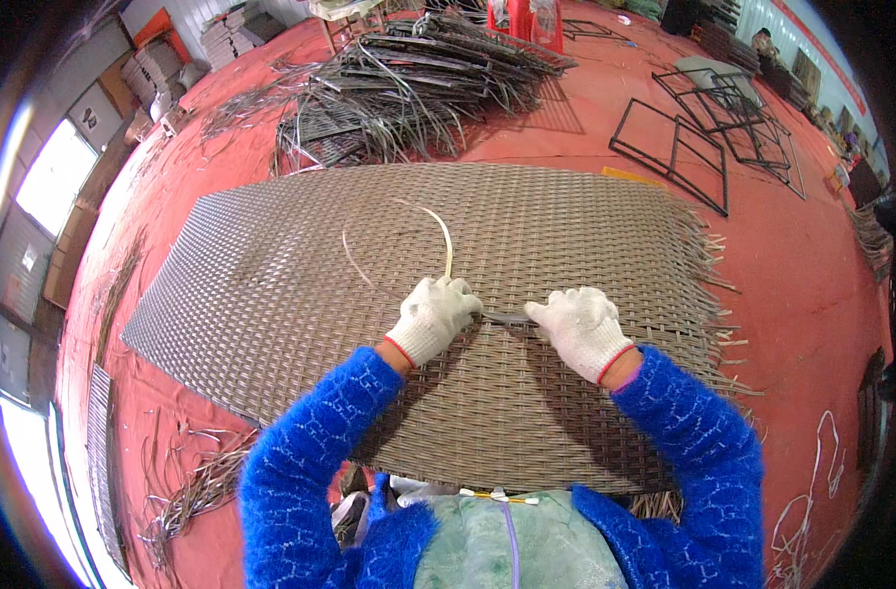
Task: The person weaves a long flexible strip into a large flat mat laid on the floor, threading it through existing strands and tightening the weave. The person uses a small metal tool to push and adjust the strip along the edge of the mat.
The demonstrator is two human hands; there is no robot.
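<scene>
A large woven grey-brown rattan panel [526, 226] lies flat on the red floor before me. My left hand [434, 316], in a white glove, grips a pale rattan strip [440, 233] that curls up and away from the weave. My right hand [579, 329], also gloved, pinches a flat grey strip [507, 318] that runs between both hands on the panel's surface. Blue fuzzy sleeves cover both forearms. Loose strip ends fringe the panel's right edge [715, 285].
A heap of woven panels and loose rattan strips [408, 83] lies behind the panel. Black metal frames [683, 147] rest on the floor at the right. Strip scraps [197, 486] litter the floor at lower left. Stacked boxes [158, 64] stand at far left.
</scene>
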